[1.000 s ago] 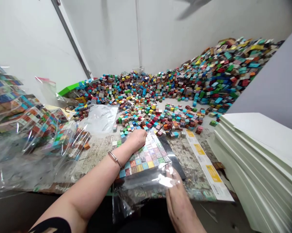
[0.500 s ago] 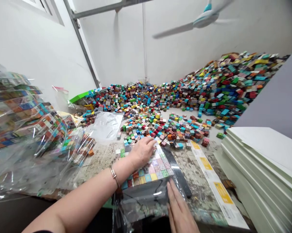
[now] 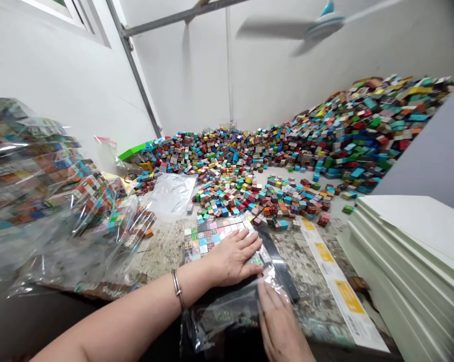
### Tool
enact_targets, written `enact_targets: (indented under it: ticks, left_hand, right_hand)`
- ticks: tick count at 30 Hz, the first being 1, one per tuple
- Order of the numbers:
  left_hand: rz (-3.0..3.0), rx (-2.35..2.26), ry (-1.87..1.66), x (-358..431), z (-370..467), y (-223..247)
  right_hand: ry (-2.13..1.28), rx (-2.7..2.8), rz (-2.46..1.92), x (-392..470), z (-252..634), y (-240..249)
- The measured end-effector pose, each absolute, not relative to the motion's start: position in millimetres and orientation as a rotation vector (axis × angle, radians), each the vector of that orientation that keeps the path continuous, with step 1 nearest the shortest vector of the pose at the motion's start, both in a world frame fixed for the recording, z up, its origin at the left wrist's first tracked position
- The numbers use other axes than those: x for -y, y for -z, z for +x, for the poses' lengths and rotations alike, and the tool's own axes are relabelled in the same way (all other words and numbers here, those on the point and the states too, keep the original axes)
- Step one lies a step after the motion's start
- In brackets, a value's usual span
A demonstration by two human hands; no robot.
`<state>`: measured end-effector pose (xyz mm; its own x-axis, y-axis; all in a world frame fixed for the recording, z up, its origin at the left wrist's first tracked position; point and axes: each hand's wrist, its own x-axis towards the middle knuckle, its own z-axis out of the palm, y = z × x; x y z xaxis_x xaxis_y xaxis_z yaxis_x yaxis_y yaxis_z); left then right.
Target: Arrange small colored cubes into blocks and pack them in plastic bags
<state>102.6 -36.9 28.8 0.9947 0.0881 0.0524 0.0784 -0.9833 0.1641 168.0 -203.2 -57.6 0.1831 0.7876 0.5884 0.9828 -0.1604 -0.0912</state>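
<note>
A flat sheet of small colourful square blocks (image 3: pixel 200 241) lies inside a clear plastic bag (image 3: pixel 219 314) on a dark board (image 3: pixel 283 271). My left hand (image 3: pixel 234 256) rests flat on the blocks through the plastic, its fingers spread. It wears a metal bracelet at the wrist. At the near right side of the bag, my right hand (image 3: pixel 281 319) lies with fingers stretched out, its fingertips at the plastic. My left palm covers part of the block sheet.
Loose blocks (image 3: pixel 238 146) are heaped along the wall. Bagged block sheets (image 3: pixel 49 176) are piled at the left. A clear bag (image 3: pixel 173 193) lies behind. A label strip (image 3: pixel 334 276) and stacked pale boards (image 3: pixel 411 261) are at the right.
My left hand has come down from the far edge of the block sheet and flattened, with its fingers spread. My right hand remains beside the bag's near right side. The camera view has shifted slightly.
</note>
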Motion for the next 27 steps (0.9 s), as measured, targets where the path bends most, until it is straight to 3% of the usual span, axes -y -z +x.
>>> enact_targets:
  ticks: [14, 21, 27]
  left_hand:
    - [3.076, -0.309, -0.302, 73, 73, -29]
    - [2.877, -0.807, -0.686, 103, -11, -8]
    - [2.662, -0.912, -0.647, 115, -57, 15]
  right_hand:
    - [0.476, 1.903, -1.696, 220, 181, 73]
    - [0.526, 1.964, -1.964, 210, 155, 53]
    - [0.479, 2.065, -1.887, 194, 143, 47]
